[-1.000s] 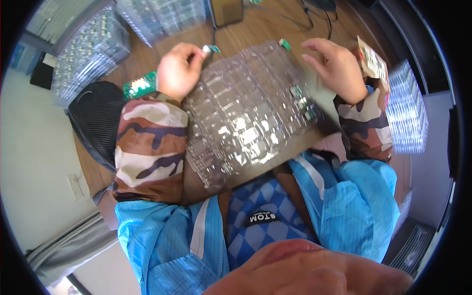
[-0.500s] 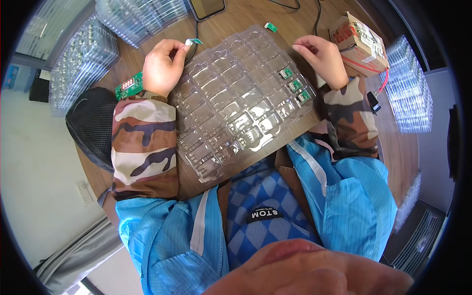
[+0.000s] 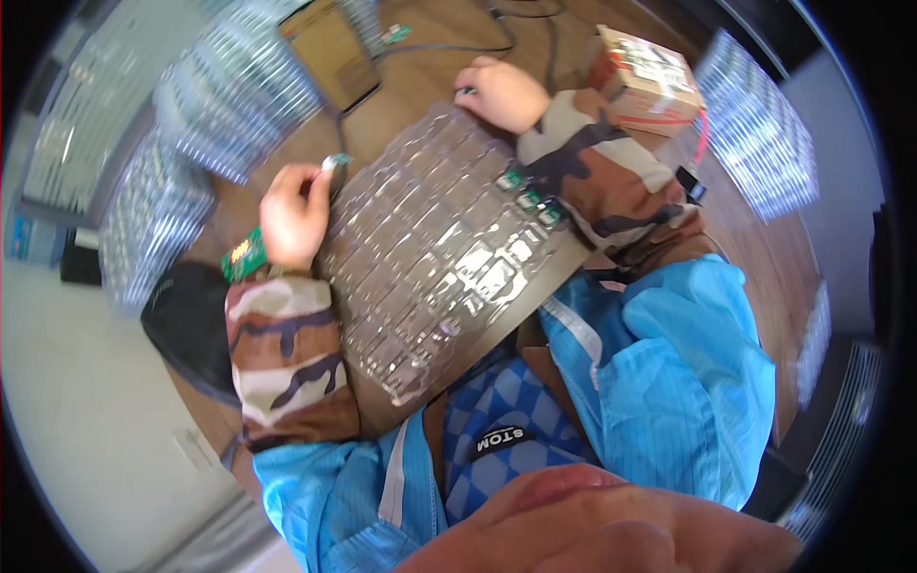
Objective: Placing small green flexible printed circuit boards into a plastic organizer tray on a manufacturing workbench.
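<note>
Left hand (image 3: 294, 215) pinching a small green circuit board (image 3: 336, 162) right at the left edge of the clear blister tray (image 3: 435, 258), right hand (image 3: 501, 93) curled over the tray's far corner, can't tell if actually gripping anything there. Tray flat on the wooden desk (image 3: 420, 72), three more green boards (image 3: 527, 199) already seated along its right edge by the sleeve. Probably easy to brush those loose with the forearm, or drop the pinched board between pockets.
</note>
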`<control>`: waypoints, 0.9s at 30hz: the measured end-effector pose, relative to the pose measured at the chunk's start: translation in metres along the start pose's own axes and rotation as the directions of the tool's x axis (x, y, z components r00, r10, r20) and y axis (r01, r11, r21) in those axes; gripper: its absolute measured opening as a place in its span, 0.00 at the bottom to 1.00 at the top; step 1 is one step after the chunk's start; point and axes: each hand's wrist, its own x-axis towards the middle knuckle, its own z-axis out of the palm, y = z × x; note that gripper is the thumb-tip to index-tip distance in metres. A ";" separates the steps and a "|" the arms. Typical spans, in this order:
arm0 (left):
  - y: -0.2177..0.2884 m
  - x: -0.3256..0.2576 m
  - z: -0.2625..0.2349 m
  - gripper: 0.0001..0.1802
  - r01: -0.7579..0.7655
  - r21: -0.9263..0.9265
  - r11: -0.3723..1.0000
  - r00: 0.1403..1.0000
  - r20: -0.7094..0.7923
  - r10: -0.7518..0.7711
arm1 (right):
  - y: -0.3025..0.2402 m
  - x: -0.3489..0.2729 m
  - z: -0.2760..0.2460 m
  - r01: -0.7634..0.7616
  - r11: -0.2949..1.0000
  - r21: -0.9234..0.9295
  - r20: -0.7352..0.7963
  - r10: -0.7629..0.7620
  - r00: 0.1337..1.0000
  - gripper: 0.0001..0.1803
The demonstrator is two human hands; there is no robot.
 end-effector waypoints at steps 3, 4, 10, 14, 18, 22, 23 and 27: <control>-0.001 -0.001 -0.004 0.05 -0.009 -0.016 1.000 1.000 0.017 0.009 | -0.004 0.003 0.002 0.031 0.995 0.095 -0.049 -0.026 0.998 0.09; -0.003 -0.002 -0.004 0.05 0.007 -0.017 1.000 1.000 0.030 -0.006 | -0.006 0.003 0.000 0.043 0.992 0.118 -0.097 -0.032 0.995 0.09; -0.007 0.001 -0.002 0.04 0.055 -0.046 0.997 0.995 0.086 -0.051 | -0.036 -0.040 -0.065 0.098 0.891 0.443 -0.225 0.005 0.974 0.09; -0.017 -0.003 -0.005 0.05 0.053 -0.054 0.997 0.995 0.083 -0.049 | -0.038 -0.086 -0.112 0.052 0.850 0.523 -0.125 0.016 0.992 0.09; -0.022 -0.001 -0.007 0.06 -0.021 -0.034 0.999 0.996 0.081 0.024 | -0.002 -0.135 -0.156 -0.064 0.836 0.546 -0.130 0.160 0.979 0.10; -0.026 -0.003 -0.010 0.06 0.004 -0.031 1.000 0.995 0.100 -0.001 | 0.066 -0.186 -0.229 -0.364 0.897 0.252 -0.344 0.434 0.832 0.11; -0.028 -0.003 -0.014 0.06 -0.015 -0.002 1.000 0.994 0.108 0.015 | 0.095 -0.202 -0.243 -0.302 0.889 0.344 -0.424 0.434 0.795 0.14; -0.036 -0.001 -0.011 0.05 -0.089 -0.017 0.996 0.989 0.118 0.091 | 0.223 -0.286 -0.302 -0.429 0.748 0.506 -0.549 0.663 0.508 0.06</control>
